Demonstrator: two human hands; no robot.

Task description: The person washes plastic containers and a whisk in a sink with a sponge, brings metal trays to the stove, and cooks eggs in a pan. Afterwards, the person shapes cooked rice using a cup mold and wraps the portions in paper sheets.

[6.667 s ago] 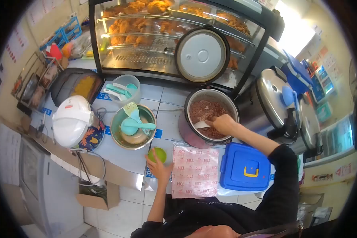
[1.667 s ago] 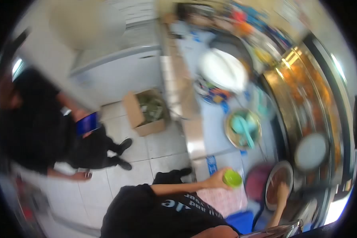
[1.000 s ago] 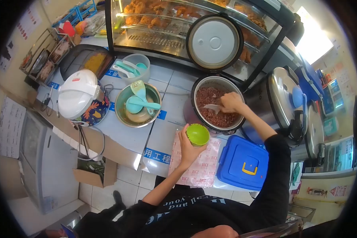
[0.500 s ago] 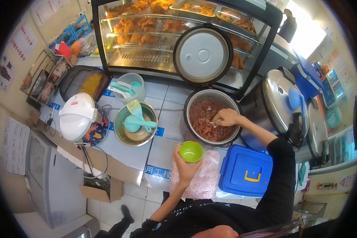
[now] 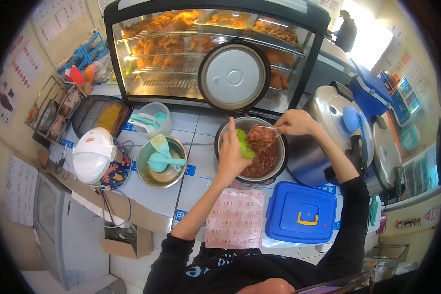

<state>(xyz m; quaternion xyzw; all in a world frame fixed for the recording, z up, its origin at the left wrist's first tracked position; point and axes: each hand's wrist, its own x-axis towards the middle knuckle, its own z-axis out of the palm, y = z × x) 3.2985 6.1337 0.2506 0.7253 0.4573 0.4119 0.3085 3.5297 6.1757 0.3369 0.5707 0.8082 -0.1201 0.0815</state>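
Note:
My left hand (image 5: 230, 158) is wrapped round a small green bowl (image 5: 244, 145), which it tilts over the left part of an open rice cooker (image 5: 282, 164). Reddish-brown cooked rice (image 5: 259, 170) fills much of the cooker's pot. In my right hand (image 5: 297, 122), at the far right rim, is the light-coloured handle of a serving spoon (image 5: 276, 129). A heap of rice (image 5: 260, 134) covers the spoon's head, close beside the bowl's opening. Behind my hands the cooker's round lid (image 5: 234, 76) stands raised. The inside of the bowl is mostly hidden.
A printed paper sheet (image 5: 234, 218) and a blue lidded box (image 5: 301, 206) lie in front. Left stand a metal bowl with turquoise utensils (image 5: 161, 161) and a white-lidded cooker (image 5: 95, 152). A large steel pot (image 5: 311, 152) is right; a glass food cabinet (image 5: 166, 78) is behind.
My left hand has carried the green bowl from above the paper forward over the cooker and tilted it. My right hand has risen out of the rice with a heaped spoon.

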